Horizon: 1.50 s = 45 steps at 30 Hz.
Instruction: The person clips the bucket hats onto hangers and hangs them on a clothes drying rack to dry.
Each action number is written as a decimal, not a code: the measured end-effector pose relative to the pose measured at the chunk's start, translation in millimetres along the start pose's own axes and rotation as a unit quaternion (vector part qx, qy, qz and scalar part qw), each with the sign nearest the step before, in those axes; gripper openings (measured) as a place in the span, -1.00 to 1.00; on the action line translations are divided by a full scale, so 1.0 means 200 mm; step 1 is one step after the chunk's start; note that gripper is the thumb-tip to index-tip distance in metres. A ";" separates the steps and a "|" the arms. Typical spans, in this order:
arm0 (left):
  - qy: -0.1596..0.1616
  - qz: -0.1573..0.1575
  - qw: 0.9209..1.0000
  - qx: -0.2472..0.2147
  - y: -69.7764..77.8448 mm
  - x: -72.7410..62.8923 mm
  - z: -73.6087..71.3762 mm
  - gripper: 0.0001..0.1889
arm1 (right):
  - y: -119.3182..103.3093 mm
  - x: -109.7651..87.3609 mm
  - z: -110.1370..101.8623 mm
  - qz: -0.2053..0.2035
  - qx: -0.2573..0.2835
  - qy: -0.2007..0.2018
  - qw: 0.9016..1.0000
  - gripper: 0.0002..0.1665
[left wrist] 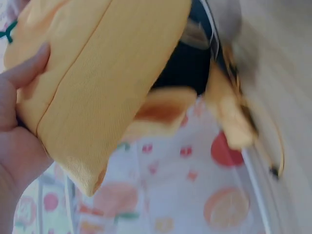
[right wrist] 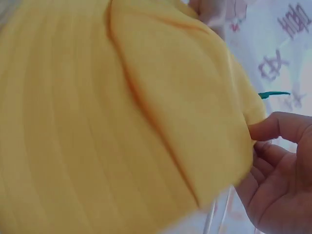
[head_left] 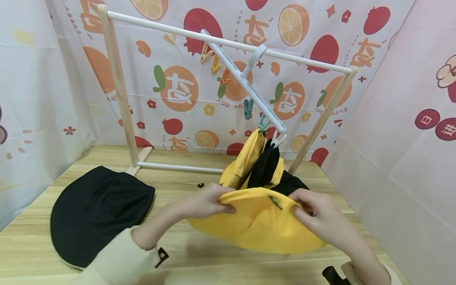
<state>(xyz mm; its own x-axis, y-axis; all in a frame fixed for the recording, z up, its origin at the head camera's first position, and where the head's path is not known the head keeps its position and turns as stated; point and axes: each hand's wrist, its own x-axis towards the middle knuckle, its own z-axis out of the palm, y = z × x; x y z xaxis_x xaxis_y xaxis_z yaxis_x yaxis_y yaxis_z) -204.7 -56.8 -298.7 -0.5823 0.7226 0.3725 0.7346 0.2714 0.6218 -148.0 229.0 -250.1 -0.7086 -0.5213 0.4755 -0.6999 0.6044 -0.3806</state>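
Both hands hold a yellow bucket hat (head_left: 256,229) low in front of the drying rack, its wide stitched brim turned toward me. A small green stem (head_left: 275,202) sticks out at its crown. My left hand (head_left: 210,201) grips the left side, thumb on the cloth in the left wrist view. With thumb and fingers, my right hand (head_left: 317,206) pinches the right side near the stem. Just behind hangs a yellow and black hat (head_left: 244,162), clipped to a pale blue hanger (head_left: 246,83) by a teal clip (head_left: 263,123) and a white clip (head_left: 278,139).
The hanger hooks over the white top rod (head_left: 160,27) of a wooden rack (head_left: 119,83). Orange and yellow clips (head_left: 215,64) and a blue clip (head_left: 248,109) hang along it. A black cap (head_left: 103,209) lies on the wooden table (head_left: 28,241) at left. Printed cloth surrounds the table.
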 end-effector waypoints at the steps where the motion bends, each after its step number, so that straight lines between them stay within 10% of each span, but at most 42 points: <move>1: -0.010 0.000 1.000 0.006 0.00 -0.03 -0.04 -0.88 | -0.02 0.02 0.01 -0.003 0.016 -0.020 1.000 -0.64; 10: -0.096 -0.059 0.993 0.040 0.03 -0.24 -0.41 -0.88 | -0.17 0.22 0.19 -0.035 0.028 -0.114 0.992 -0.85; 19: -0.076 -0.144 0.986 0.043 0.05 -0.41 -0.67 -0.84 | -0.20 0.50 0.24 -0.090 0.018 -0.094 0.991 -0.97; 25: -0.015 -0.221 0.972 0.077 0.03 -0.52 -0.80 -0.79 | -0.11 0.79 0.21 0.045 0.102 -0.031 0.993 -0.69; 32: 0.068 -0.288 0.943 0.155 -0.01 -0.55 -0.87 -0.76 | 0.03 1.06 0.21 0.261 0.276 0.004 0.925 -0.17; 38: 0.164 -0.279 0.920 0.220 -0.09 -0.38 -0.81 -0.78 | 0.08 1.19 0.22 0.331 0.340 0.074 0.877 -0.14; 45: 0.265 -0.276 0.909 0.167 -0.18 -0.12 -0.62 -0.80 | 0.11 1.29 0.29 0.333 0.433 0.218 0.809 -0.40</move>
<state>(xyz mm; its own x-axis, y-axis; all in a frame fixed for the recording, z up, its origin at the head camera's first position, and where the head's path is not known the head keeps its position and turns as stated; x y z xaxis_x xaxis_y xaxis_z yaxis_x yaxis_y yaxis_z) -261.4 -162.8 -244.2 -0.9151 0.0334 0.4019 0.2924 0.7413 0.6041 -351.8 73.0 -181.5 -0.9877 0.1212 0.0990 -0.1095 -0.0833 -0.9905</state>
